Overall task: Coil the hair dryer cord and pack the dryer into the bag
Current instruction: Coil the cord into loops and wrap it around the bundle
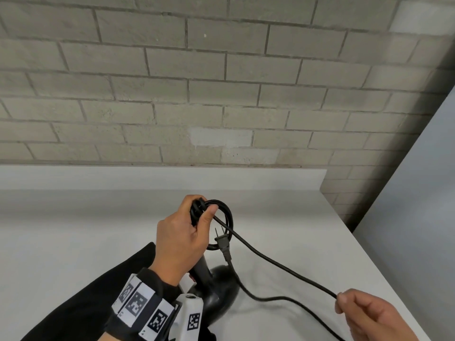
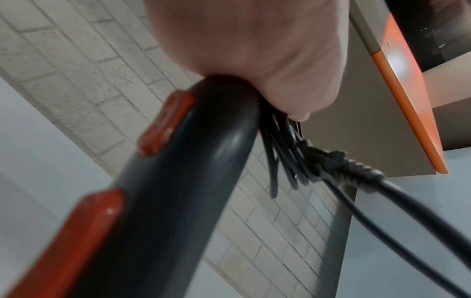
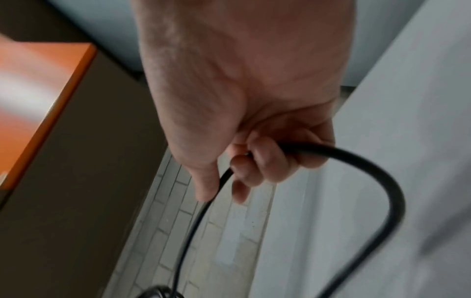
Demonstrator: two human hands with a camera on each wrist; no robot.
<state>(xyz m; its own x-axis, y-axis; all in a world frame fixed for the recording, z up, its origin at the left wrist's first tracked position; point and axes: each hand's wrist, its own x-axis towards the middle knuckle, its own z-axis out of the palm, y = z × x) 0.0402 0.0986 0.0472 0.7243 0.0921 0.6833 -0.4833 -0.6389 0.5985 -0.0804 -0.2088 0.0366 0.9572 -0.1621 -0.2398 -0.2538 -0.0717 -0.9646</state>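
Hair dryer [image 2: 178, 181] handle: smooth black plastic, slight sheen, red-orange glossy switches [image 2: 165, 123]. Cord [image 1: 270, 259]: matt black rubbery sheath. Behind dryer: table [image 1: 73, 217] smooth matt white, wall [image 1: 172, 94] rough grey brick.

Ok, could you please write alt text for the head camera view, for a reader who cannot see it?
A person's left hand holds a black hair dryer by its handle together with a few coiled loops of its cord, above a white table. The right hand pinches the loose cord further along. The plug hangs beside the loops; a grey brick wall stands behind.
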